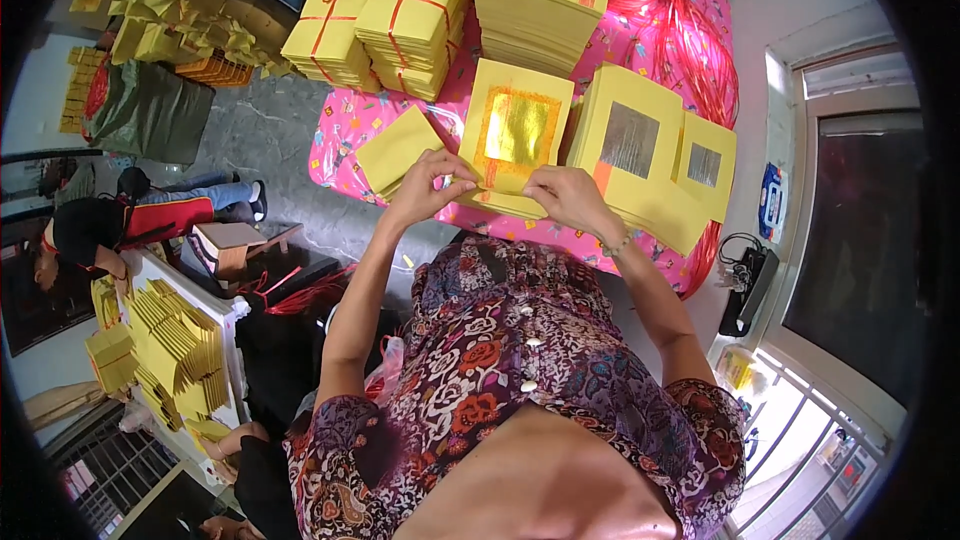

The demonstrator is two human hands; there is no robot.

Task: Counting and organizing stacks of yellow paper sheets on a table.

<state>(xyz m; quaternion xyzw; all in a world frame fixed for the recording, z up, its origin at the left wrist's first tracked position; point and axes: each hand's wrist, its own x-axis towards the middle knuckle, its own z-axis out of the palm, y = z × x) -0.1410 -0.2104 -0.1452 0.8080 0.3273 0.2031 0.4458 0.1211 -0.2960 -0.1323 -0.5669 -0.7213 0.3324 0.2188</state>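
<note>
A yellow paper sheet with a shiny gold foil square (pixel 520 128) and an orange border lies before me on the pink table. At its near left corner, my left hand (pixel 430 188) pinches the near edge between thumb and fingers. My right hand (pixel 572 198) pinches the same edge at the near right corner. Between my hands that edge looks slightly raised or folded; exactly how is hard to see. Left of the sheet lies a small pile of plain yellow paper (pixel 400 148). To its right are stacks of yellow paper with silver foil squares (pixel 628 140).
Yellow paper bundles tied with red ribbon (pixel 405 15) and a tall foil-paper stack (pixel 540 35) stand at the back of the pink-covered table (pixel 335 145). Red ribbon strands (pixel 690 40) hang along the right. At left, people sit beside a white table with yellow paper stacks (pixel 175 340).
</note>
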